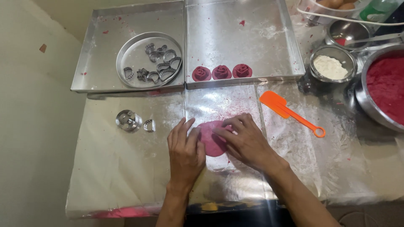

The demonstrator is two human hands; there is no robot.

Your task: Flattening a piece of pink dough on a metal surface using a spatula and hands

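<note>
A flat round piece of pink dough (211, 138) lies on the foil-covered table (126, 176). My left hand (184, 151) rests at its left edge with the fingers flat and together. My right hand (245, 141) presses on its right side, fingers spread over the dough. Three dark pink rose-shaped dough pieces (221, 72) stand in a row along the near edge of the right metal tray (252, 38).
A left tray (101, 54) holds a round pan (149, 61) with several metal cutters. Two more cutters (128, 120) lie on the foil. An orange spatula (290, 112) lies to the right. A flour bowl (332, 65) and a large bowl of red dough (385, 86) stand at far right.
</note>
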